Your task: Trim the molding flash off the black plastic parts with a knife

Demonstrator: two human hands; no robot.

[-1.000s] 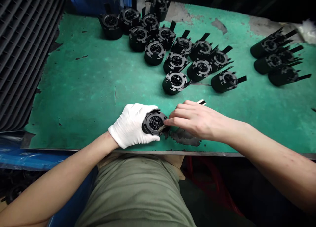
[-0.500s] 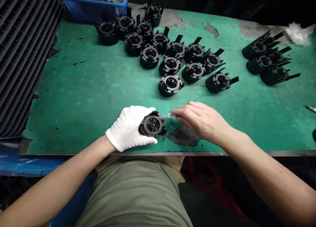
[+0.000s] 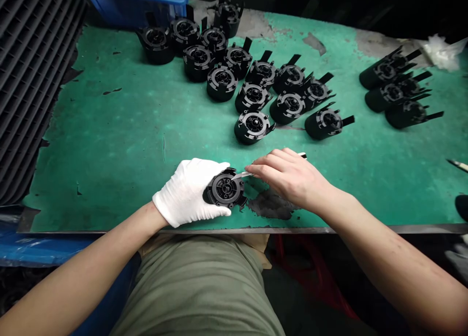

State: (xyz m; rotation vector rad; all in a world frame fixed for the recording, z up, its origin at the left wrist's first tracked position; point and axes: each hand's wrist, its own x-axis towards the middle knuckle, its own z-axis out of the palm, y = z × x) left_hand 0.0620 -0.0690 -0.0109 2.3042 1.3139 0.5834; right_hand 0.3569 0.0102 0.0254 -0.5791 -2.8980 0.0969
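My left hand [image 3: 190, 192], in a white glove, is closed around a round black plastic housing [image 3: 218, 195]. The housing's ringed face, with a hub and small bosses, is turned up toward me. My bare right hand [image 3: 285, 175] pinches a slim craft knife [image 3: 239, 175] with a pale metal blade. Its tip reaches over the housing's face, close to the inner bosses; whether it touches is too small to tell. The knife's handle end shows behind my right knuckles.
Several similar black housings [image 3: 252, 126] stand across the green mat [image 3: 120, 131], with another group [image 3: 409, 113] at the right. A blue bin [image 3: 142, 9] is at the back, ribbed black trays [image 3: 32, 82] at the left. A pen-like tool [image 3: 457, 165] lies far right.
My right hand has moved slightly left, bringing the knife tip from the housing's rim to over its inner face. My left hand keeps its hold. The view has shifted a little.
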